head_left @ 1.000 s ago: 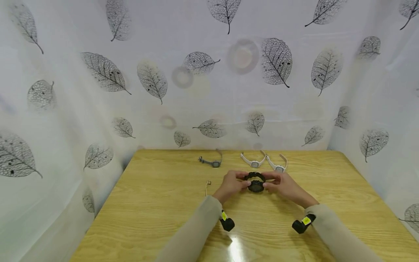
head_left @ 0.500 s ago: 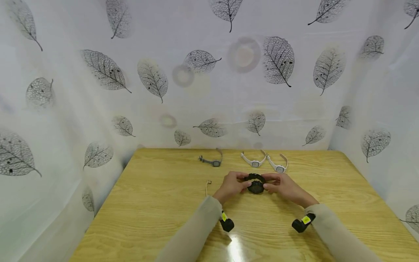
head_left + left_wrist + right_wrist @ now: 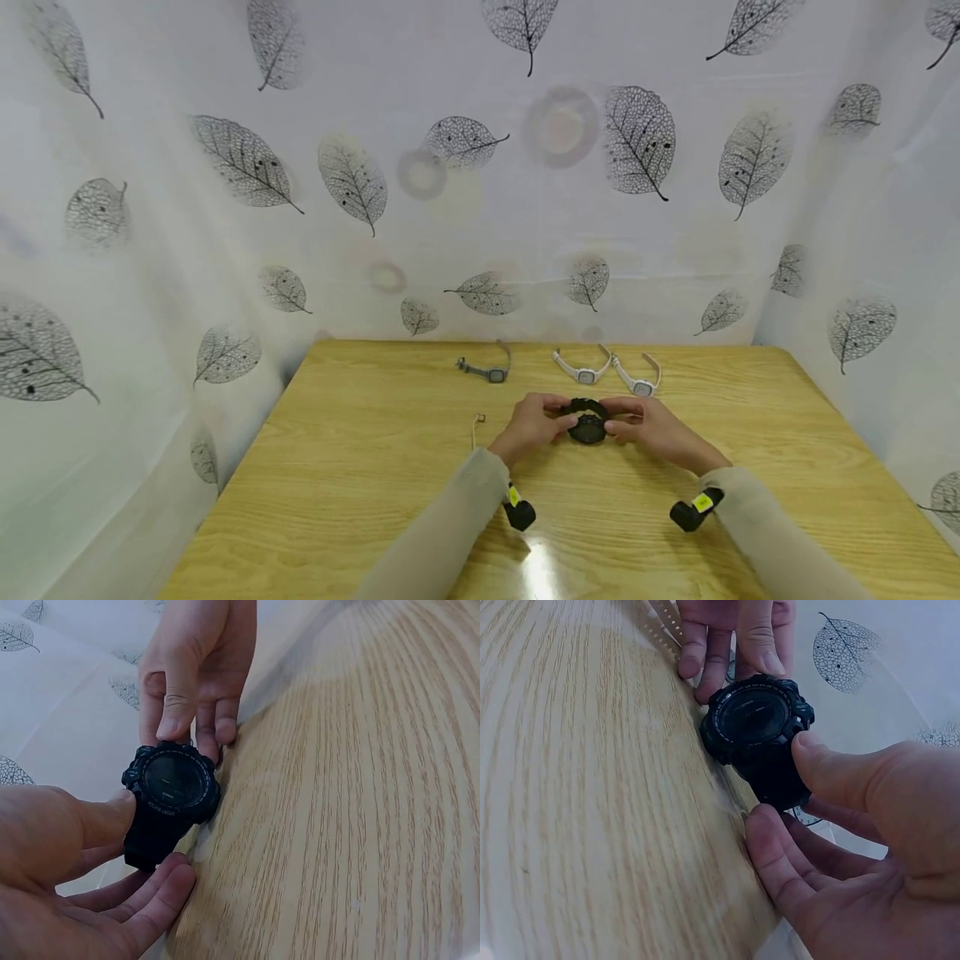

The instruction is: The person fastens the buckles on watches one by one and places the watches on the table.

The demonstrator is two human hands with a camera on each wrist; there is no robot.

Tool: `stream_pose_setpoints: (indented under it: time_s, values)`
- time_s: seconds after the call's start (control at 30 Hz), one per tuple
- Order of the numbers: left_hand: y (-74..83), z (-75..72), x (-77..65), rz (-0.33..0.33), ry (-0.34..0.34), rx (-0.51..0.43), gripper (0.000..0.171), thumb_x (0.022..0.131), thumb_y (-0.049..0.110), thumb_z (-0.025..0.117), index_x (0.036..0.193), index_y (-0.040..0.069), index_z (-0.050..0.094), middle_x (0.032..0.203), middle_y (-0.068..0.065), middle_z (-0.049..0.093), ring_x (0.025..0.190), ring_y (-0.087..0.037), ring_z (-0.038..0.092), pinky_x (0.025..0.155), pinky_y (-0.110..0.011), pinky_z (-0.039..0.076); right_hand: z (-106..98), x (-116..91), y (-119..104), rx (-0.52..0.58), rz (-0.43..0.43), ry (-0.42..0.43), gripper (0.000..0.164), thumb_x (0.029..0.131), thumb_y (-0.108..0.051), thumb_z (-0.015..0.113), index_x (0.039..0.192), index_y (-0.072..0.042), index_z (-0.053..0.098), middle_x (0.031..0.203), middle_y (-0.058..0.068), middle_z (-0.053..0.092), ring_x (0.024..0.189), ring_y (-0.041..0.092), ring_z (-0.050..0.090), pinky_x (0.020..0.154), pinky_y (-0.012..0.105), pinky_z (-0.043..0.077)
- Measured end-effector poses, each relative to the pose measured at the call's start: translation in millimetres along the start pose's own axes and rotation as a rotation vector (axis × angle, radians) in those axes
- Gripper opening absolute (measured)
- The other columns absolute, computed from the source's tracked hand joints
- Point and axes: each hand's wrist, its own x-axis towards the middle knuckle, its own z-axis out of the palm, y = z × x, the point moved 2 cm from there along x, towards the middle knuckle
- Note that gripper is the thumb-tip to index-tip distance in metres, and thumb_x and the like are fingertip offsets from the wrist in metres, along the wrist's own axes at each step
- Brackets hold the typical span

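Note:
Between both hands is a black digital wristwatch point(image 3: 588, 429) with a round face and a strap looped behind it. My left hand point(image 3: 531, 426) pinches its left side, thumb at the case and fingers at the strap. On the opposite side my right hand point(image 3: 643, 427) holds it the same way. The left wrist view shows the watch point(image 3: 176, 780) with its dial turned up and both thumbs at the case edge. In the right wrist view the watch's dark dial point(image 3: 754, 716) faces the camera, and fingers curl under the strap.
A grey watch point(image 3: 496, 375) lies at the back of the wooden table point(image 3: 337, 467). Two white watches point(image 3: 587, 376) lie behind the hands, right of it. A thin pale strap with a buckle point(image 3: 480, 418) shows beside the left wrist. Leaf-patterned cloth point(image 3: 480, 208) hangs behind.
The black watch stays in both hands, its face tipped slightly more toward the head camera than a second ago. The hands hardly move.

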Motion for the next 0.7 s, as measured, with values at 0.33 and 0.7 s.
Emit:
stream_pose_setpoints:
  time_s: [0.33,0.7]
  values:
    - [2.1,-10.4,0.6,0.075,-0.006,0.086,0.048,0.097,0.024,0.075,0.141,0.01,0.062,0.13,-0.018,0.064,0.079,-0.022,0.074,0.063,-0.032,0.06,-1,-4,-22,-0.142,0.009,0.088,0.061,0.103,-0.024,0.066,0.152,0.004,0.043,0.146,0.033,0.048,0.11,0.039,0.067,0.075,0.041,0.062]
    - [10.4,-50.6,-11.5,0.266,0.093,0.067,0.043,0.1,0.029,0.071,0.141,0.018,0.062,0.128,-0.017,0.065,0.089,-0.037,0.072,0.06,-0.029,0.059,11,-4,-55,-0.185,-0.111,0.203,0.053,0.102,-0.022,0.067,0.148,0.0,0.051,0.139,0.032,0.055,0.097,0.039,0.069,0.069,0.047,0.062]
